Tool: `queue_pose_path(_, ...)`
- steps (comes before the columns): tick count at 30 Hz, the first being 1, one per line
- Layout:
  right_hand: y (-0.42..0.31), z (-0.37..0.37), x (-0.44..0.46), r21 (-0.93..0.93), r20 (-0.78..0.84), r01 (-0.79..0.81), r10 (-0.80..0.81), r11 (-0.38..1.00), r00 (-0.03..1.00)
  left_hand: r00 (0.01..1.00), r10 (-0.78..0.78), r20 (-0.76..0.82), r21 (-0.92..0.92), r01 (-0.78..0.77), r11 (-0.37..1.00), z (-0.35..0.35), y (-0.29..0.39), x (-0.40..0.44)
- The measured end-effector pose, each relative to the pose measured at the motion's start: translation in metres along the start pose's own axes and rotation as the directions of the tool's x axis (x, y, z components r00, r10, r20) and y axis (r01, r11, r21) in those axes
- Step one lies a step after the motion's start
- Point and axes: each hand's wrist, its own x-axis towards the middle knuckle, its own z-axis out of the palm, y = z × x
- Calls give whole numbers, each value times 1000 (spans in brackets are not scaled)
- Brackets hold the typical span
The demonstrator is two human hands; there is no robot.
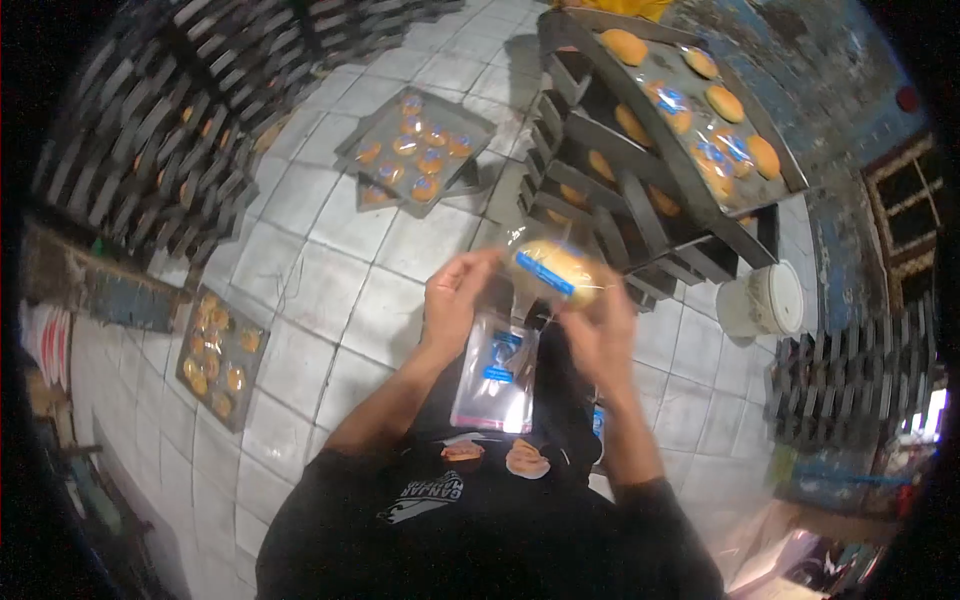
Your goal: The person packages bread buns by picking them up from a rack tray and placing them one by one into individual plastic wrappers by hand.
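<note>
A golden bun in a clear plastic bag with a blue label (555,270) is held up between my two hands. My left hand (458,300) is closed, its fingertips pinching the loose clear end of the bag. At the other end, my right hand (603,335) grips the bagged bun from below and the side, slightly smeared by motion. Below them, on my lap, lies a stack of flat clear bags (495,385) with blue print.
To the right, a rack (640,200) carries a tray (740,205) of bare and bagged buns. More bagged buns fill trays on the tiled floor (345,250), ahead (350,150) and at left (245,408). A white bucket (745,308) stands right; stacked dark racks (130,150) stand left.
</note>
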Motion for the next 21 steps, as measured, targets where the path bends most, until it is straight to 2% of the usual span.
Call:
queue_pose_path(1, -2, -24, 27, -184, -120, 261, -285, 948, 951, 997, -1, -77, -31, -1, 1000, 7, 4, 5)
queue_pose_path(2, 0, -48, 56, -390, -173, 464, -558, 795, 811, 988, -4, -154, -63, -6, 998, 14, 6, 10)
queue_pose_path(3, 0, -75, 83, -463, -225, 406, -547, 788, 806, 997, 6, -79, 31, -4, 1000, 5, -9, 10)
queue_pose_path(4, -2, -99, 104, -530, -277, 344, -542, 775, 794, 998, 16, -55, 31, -15, 999, 0, -15, 3)
queue_pose_path(5, -8, -117, 117, -544, -289, 339, -551, 767, 783, 998, -53, 36, 205, 44, 978, -4, -20, -10)
queue_pose_path(6, -16, -133, 130, -682, -308, 272, -604, 679, 735, 986, -127, 105, 375, 79, 924, -8, -23, -23)
queue_pose_path(7, -22, -138, 138, -744, -308, 248, -648, 620, 696, 974, 73, 215, 585, -188, 789, -11, -22, -34)
queue_pose_path(8, -28, -143, 146, -800, -306, 216, -690, 560, 656, 908, 231, 349, 724, -418, 549, -14, -21, -46)
queue_pose_path(9, -34, -137, 130, -597, -438, 211, -535, 774, 722, 907, 253, 338, 722, -422, 549, -16, -19, -58)
queue_pose_path(10, -38, -127, 109, -340, -514, 172, -336, 925, 789, 900, 205, 385, 826, -435, 359, -19, -17, -70)
queue_pose_path(11, -34, -114, 89, -233, -381, 225, -302, 946, 874, 897, 138, 421, 886, -439, 150, -23, -15, -76)
queue_pose_path(12, -26, -96, 65, -115, -234, 253, -274, 961, 933, 898, 136, 419, 888, -436, 147, -30, -18, -75)
queue_pose_path(13, -15, -68, 33, 16, -52, -3, 4, 1000, 999, 855, 119, 505, 842, -518, 149, -38, -25, -74)
queue_pose_path(14, -13, -44, 16, -113, 106, 158, -147, 981, 984, 804, 99, 586, 790, -594, 154, -45, -31, -73)
queue_pose_path(15, -4, -22, -3, -296, 207, 281, -226, 913, 952, 745, 133, 654, 716, -666, 207, -50, -32, -71)
queue_pose_path(16, 8, -4, -22, -451, 321, 400, -273, 798, 907, 749, 115, 652, 720, -660, 214, -51, -29, -74)
queue_pose_path(17, 22, 4, -37, -451, 320, 384, -256, 805, 912, 766, 189, 614, 705, -640, 307, -45, -23, -76)
queue_pose_path(18, 36, 7, -50, -386, 446, 333, -142, 860, 884, 783, 261, 565, 674, -620, 402, -33, -16, -77)
queue_pose_path(19, 37, 3, -55, -334, 568, 262, -29, 905, 823, 906, 241, 349, 624, -417, 662, -14, -4, -77)
queue_pose_path(20, 38, -7, -55, -355, 571, 240, 6, 903, 821, 908, 224, 354, 605, -405, 685, -18, 1, -73)
queue_pose_path(21, 25, -21, -31, -242, 616, 227, -31, 943, 787, 890, -143, 433, 571, -149, 807, -31, 3, -67)
